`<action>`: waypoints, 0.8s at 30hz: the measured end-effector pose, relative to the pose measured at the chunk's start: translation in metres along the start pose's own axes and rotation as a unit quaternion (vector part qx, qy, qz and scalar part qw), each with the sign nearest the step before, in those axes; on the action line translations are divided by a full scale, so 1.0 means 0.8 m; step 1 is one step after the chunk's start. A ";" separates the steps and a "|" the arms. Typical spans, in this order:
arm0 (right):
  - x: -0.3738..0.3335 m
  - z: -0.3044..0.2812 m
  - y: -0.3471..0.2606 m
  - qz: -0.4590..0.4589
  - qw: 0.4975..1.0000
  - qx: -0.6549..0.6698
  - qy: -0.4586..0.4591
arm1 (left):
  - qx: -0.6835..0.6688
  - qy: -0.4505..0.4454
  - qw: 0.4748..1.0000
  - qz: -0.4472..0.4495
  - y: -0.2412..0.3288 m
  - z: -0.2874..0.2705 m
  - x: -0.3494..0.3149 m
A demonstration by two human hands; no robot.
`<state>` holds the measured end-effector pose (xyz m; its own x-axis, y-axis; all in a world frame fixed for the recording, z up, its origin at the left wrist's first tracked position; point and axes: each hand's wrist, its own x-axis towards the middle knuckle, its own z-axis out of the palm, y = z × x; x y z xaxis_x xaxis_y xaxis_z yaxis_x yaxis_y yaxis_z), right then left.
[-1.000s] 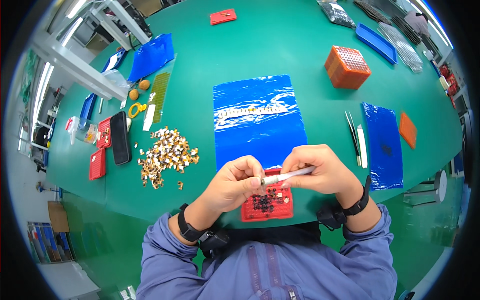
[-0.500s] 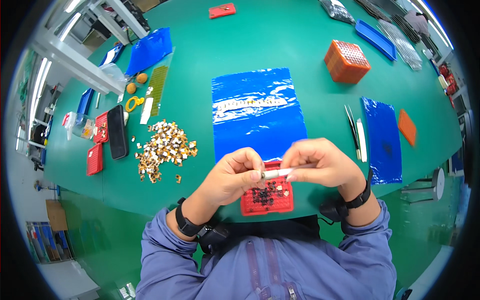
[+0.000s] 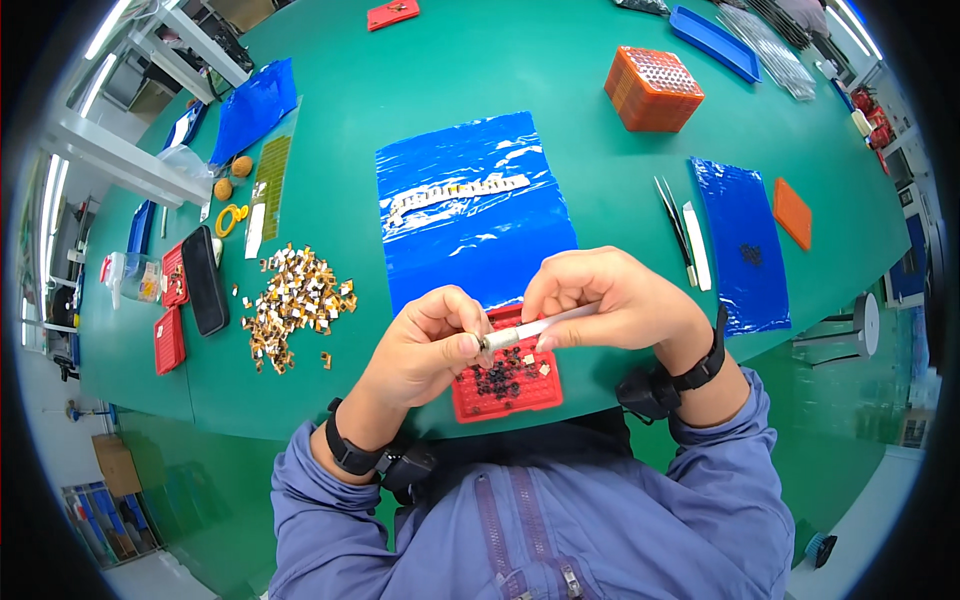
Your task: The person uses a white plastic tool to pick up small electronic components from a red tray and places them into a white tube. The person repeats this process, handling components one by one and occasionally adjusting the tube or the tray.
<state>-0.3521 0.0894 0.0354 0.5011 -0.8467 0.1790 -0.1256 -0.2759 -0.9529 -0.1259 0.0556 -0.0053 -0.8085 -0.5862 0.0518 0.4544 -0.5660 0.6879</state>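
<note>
Both of my hands are close together above the near edge of the table. My right hand (image 3: 625, 305) closes round a white pen-shaped tool (image 3: 565, 318) with a silvery metal end. That end meets the fingertips of my left hand (image 3: 425, 345), which pinch there; any small part between them is too small to make out. Beneath the hands lies a red ribbed tray (image 3: 540, 397) with many tiny black parts (image 3: 492, 382) and a few pale bits. Behind it a shiny blue sheet (image 3: 485, 265) carries a row of small whitish pieces (image 3: 460, 191).
To the left are a heap of small white-and-gold parts (image 3: 295, 300), a black phone (image 3: 205, 285), red trays (image 3: 169, 340) and yellow scissors (image 3: 230, 218). On the right lie tweezers (image 3: 677, 230), another blue sheet (image 3: 740, 260) and an orange plate (image 3: 792, 214). Stacked orange trays (image 3: 650, 95) stand beyond.
The whole view has shifted and tilted slightly, so the table items appear further left. My hands keep the pen-shaped tool between them, and its metal end now shows more by the left fingertips.
</note>
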 end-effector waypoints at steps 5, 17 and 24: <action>-0.003 0.000 -0.009 0.104 0.993 0.057 -0.018 | 0.013 0.005 1.000 -0.007 -0.001 0.000 -0.001; -0.007 -0.016 0.000 0.051 0.998 0.020 -0.031 | -0.023 -0.106 0.994 0.019 0.001 0.006 -0.001; -0.003 -0.020 0.009 0.074 0.997 0.020 -0.009 | -0.044 -0.118 0.991 0.034 0.003 0.002 -0.001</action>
<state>-0.3682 0.0819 0.0319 0.4945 -0.8686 0.0322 -0.1644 -0.1298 -0.9778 -0.1250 0.0558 -0.0025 -0.8349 -0.4788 0.2713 0.5338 -0.5847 0.6109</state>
